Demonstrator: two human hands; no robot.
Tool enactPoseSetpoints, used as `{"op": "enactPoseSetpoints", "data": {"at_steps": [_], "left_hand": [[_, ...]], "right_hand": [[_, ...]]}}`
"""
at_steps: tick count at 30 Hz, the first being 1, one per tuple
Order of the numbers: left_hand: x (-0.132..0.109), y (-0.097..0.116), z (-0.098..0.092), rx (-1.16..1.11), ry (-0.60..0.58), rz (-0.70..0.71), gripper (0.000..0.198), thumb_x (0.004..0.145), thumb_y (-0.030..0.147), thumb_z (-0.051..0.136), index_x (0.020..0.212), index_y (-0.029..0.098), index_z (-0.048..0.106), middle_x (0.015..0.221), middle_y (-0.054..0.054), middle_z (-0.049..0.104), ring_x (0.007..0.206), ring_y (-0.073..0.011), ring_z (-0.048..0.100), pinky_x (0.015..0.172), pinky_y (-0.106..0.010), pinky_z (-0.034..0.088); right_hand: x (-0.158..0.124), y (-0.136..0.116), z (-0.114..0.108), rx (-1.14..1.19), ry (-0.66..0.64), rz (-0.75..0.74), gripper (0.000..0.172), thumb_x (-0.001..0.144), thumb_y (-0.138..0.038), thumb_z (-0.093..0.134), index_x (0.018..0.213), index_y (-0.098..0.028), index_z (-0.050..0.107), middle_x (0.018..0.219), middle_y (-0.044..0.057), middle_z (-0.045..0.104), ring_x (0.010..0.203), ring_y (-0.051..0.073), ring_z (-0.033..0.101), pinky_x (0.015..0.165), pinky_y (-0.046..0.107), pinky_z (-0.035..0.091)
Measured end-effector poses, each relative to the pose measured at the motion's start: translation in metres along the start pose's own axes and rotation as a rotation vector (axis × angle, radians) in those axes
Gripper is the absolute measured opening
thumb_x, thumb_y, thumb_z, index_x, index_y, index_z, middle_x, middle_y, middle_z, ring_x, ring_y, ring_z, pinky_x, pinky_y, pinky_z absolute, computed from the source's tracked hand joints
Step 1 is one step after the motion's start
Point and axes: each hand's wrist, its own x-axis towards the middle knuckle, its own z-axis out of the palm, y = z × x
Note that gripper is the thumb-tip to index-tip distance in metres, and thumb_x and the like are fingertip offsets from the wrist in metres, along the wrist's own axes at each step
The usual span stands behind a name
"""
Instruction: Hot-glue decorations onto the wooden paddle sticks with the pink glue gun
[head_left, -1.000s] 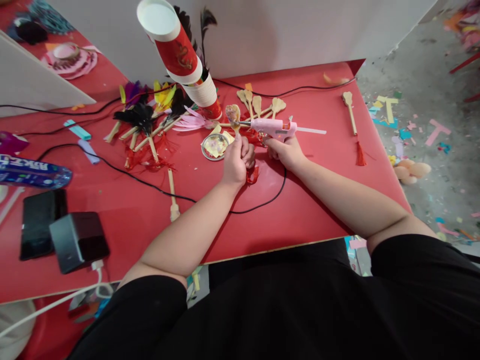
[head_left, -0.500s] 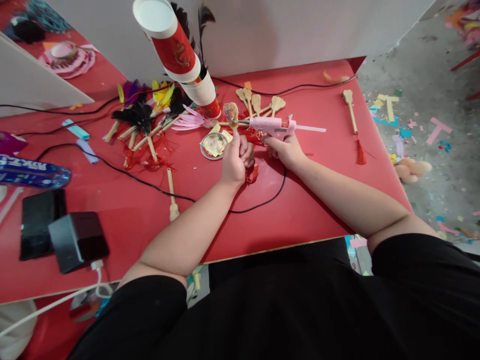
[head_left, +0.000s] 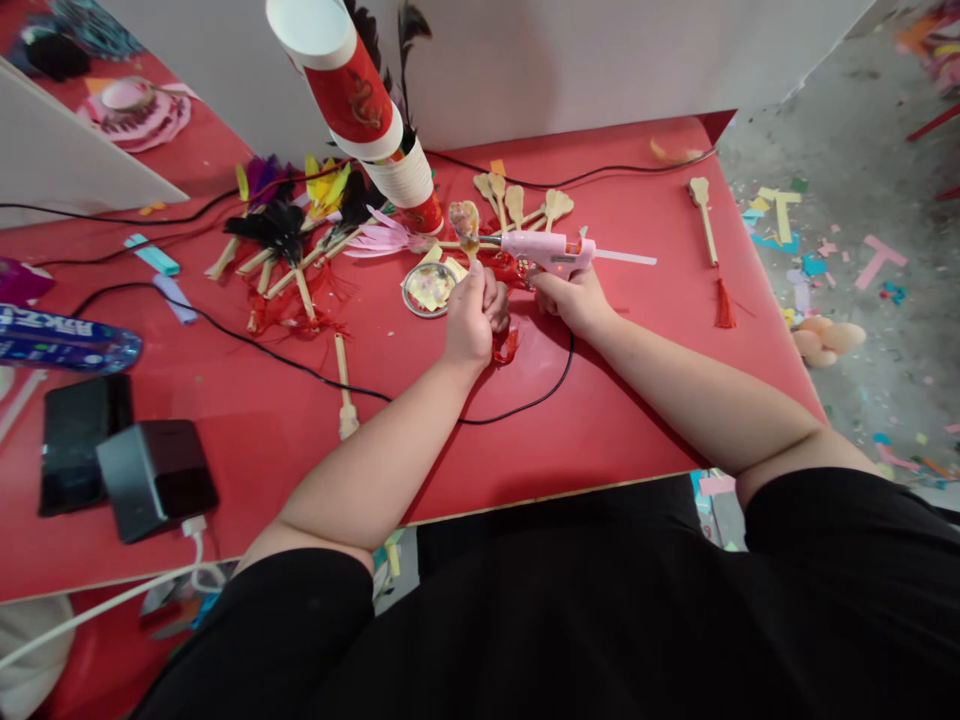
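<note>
My left hand (head_left: 472, 318) is closed round the stem of a small wooden fan stick (head_left: 466, 222), held upright above the red table (head_left: 600, 420). A red tassel (head_left: 505, 345) hangs below that hand. My right hand (head_left: 574, 298) grips a pink glue gun (head_left: 551, 251), with its nozzle pointing left and touching the fan stick's head. A clear glue stick juts out of the gun's back to the right. A small round metal dish (head_left: 427, 289) with yellowish scraps sits just left of my left hand.
Bare wooden fan sticks (head_left: 517, 208) lie behind the gun; feathered ones (head_left: 289, 235) lie at the left. A tilted stack of red-and-white paper cups (head_left: 367, 110) stands at the back. A black cable (head_left: 300, 368) crosses the table. A phone (head_left: 71, 440) and grey charger box (head_left: 154, 478) sit front left.
Almost nothing has changed: both hands hold the same grip, with the stick and gun shifted only very slightly.
</note>
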Motion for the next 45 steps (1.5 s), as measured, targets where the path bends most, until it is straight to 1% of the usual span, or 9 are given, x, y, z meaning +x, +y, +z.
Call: {"op": "enactPoseSetpoints", "data": {"at_steps": [4, 8, 12, 14, 19, 24, 30, 35, 45], "left_hand": [[0.002, -0.002, -0.001, -0.011, 0.003, 0.014, 0.078, 0.108, 0.081, 0.06, 0.063, 0.023, 0.035, 0.051, 0.007, 0.021, 0.042, -0.0091, 0.021, 0.041, -0.024, 0.02], [0.001, -0.002, 0.0, -0.013, 0.018, -0.005, 0.077, 0.107, 0.08, 0.064, 0.063, 0.023, 0.036, 0.051, 0.007, 0.022, 0.042, -0.0091, 0.023, 0.041, -0.024, 0.02], [0.0, -0.001, 0.002, 0.008, 0.037, -0.04, 0.075, 0.11, 0.075, 0.064, 0.062, 0.023, 0.038, 0.05, 0.007, 0.025, 0.042, -0.0093, 0.025, 0.042, -0.024, 0.022], [-0.001, 0.0, 0.003, 0.0, 0.051, -0.051, 0.076, 0.11, 0.075, 0.064, 0.062, 0.023, 0.037, 0.05, 0.006, 0.026, 0.042, -0.0095, 0.026, 0.042, -0.024, 0.022], [-0.003, 0.003, 0.004, -0.037, 0.051, -0.057, 0.077, 0.109, 0.077, 0.064, 0.062, 0.023, 0.036, 0.053, 0.006, 0.025, 0.044, -0.0096, 0.023, 0.041, -0.025, 0.022], [-0.004, 0.007, 0.007, -0.07, 0.076, -0.086, 0.077, 0.111, 0.076, 0.061, 0.063, 0.022, 0.036, 0.054, 0.006, 0.023, 0.044, -0.0101, 0.023, 0.041, -0.025, 0.023], [-0.004, 0.006, 0.007, -0.036, 0.06, -0.069, 0.078, 0.111, 0.077, 0.06, 0.061, 0.022, 0.037, 0.053, 0.006, 0.023, 0.044, -0.0098, 0.023, 0.042, -0.025, 0.022], [-0.003, 0.005, 0.006, -0.044, 0.073, -0.068, 0.079, 0.106, 0.08, 0.065, 0.061, 0.023, 0.036, 0.052, 0.006, 0.022, 0.043, -0.0096, 0.023, 0.042, -0.025, 0.022], [-0.002, 0.007, 0.009, -0.078, 0.114, -0.101, 0.078, 0.106, 0.08, 0.066, 0.062, 0.023, 0.036, 0.054, 0.007, 0.022, 0.043, -0.0086, 0.023, 0.043, -0.024, 0.02]], "right_hand": [[-0.002, -0.006, 0.0, -0.012, 0.005, 0.036, 0.044, 0.089, -0.037, 0.079, 0.062, -0.027, 0.044, 0.048, -0.002, 0.042, 0.05, 0.014, 0.043, 0.049, 0.03, 0.039], [-0.003, -0.008, 0.0, 0.001, 0.005, 0.032, 0.046, 0.089, -0.039, 0.08, 0.064, -0.027, 0.043, 0.049, -0.003, 0.041, 0.05, 0.014, 0.042, 0.049, 0.03, 0.038], [-0.007, -0.014, 0.001, -0.022, -0.016, 0.042, 0.038, 0.087, -0.04, 0.086, 0.075, -0.025, 0.053, 0.063, -0.001, 0.051, 0.06, 0.015, 0.05, 0.054, 0.03, 0.044], [-0.009, -0.016, 0.002, -0.012, -0.012, 0.047, 0.038, 0.086, -0.038, 0.089, 0.078, -0.025, 0.054, 0.067, -0.002, 0.053, 0.063, 0.015, 0.051, 0.056, 0.029, 0.047], [-0.006, -0.015, 0.001, 0.012, 0.044, 0.076, 0.047, 0.09, -0.036, 0.084, 0.072, -0.026, 0.043, 0.059, -0.004, 0.044, 0.055, 0.013, 0.044, 0.052, 0.028, 0.045], [-0.005, -0.014, 0.0, -0.009, 0.038, 0.065, 0.045, 0.087, -0.04, 0.087, 0.071, -0.026, 0.047, 0.058, -0.003, 0.047, 0.054, 0.013, 0.046, 0.05, 0.029, 0.044], [-0.003, -0.007, 0.001, -0.025, 0.049, 0.074, 0.051, 0.086, -0.051, 0.09, 0.071, -0.028, 0.046, 0.055, -0.003, 0.045, 0.052, 0.015, 0.044, 0.047, 0.031, 0.044], [0.0, 0.003, 0.0, -0.036, 0.044, 0.036, 0.046, 0.087, -0.046, 0.083, 0.068, -0.028, 0.045, 0.053, -0.002, 0.044, 0.052, 0.015, 0.043, 0.047, 0.031, 0.042], [-0.004, -0.011, -0.001, -0.035, 0.02, 0.046, 0.045, 0.086, -0.047, 0.087, 0.071, -0.027, 0.049, 0.055, -0.002, 0.047, 0.053, 0.015, 0.045, 0.047, 0.03, 0.041]]}}
